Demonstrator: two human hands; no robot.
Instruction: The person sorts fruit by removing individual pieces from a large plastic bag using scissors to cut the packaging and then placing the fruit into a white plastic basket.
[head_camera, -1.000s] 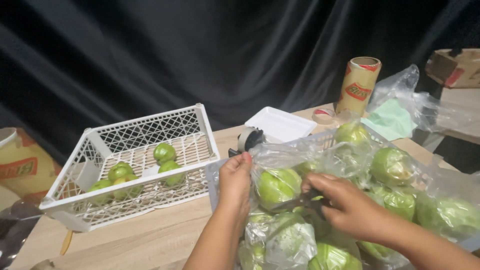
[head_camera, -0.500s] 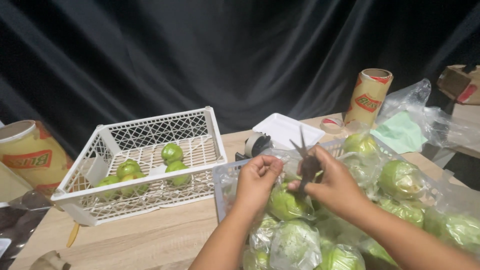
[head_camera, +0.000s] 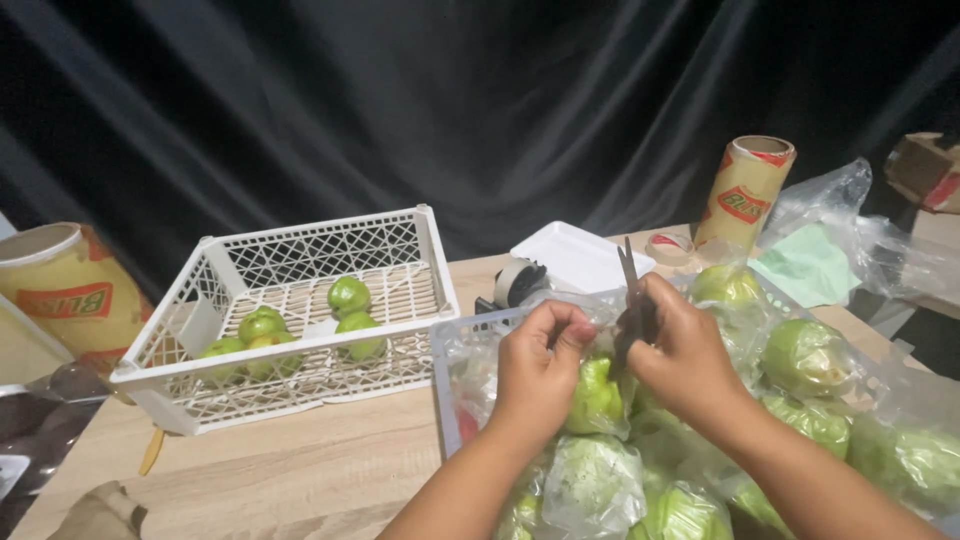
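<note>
My left hand (head_camera: 538, 368) grips a green fruit wrapped in clear plastic (head_camera: 596, 396), pinching the wrap at its top. My right hand (head_camera: 681, 352) holds dark scissors (head_camera: 632, 300), blades pointing up, right against that wrap. Both hands hover over a clear-lined crate (head_camera: 446, 390) filled with several bagged green fruits (head_camera: 806, 355).
A white lattice basket (head_camera: 300, 310) at left holds several bare green fruits (head_camera: 348, 296). Behind the hands lie a tape dispenser (head_camera: 517, 281), a white foam tray (head_camera: 580, 257) and a cling-film roll (head_camera: 744, 192). Another roll (head_camera: 68, 290) stands far left. Loose plastic bags (head_camera: 860, 240) sit at right.
Both hands lifted from among the bagged fruits and came together. The right hand raised the scissors upright beside the wrapped fruit that the left hand now holds up.
</note>
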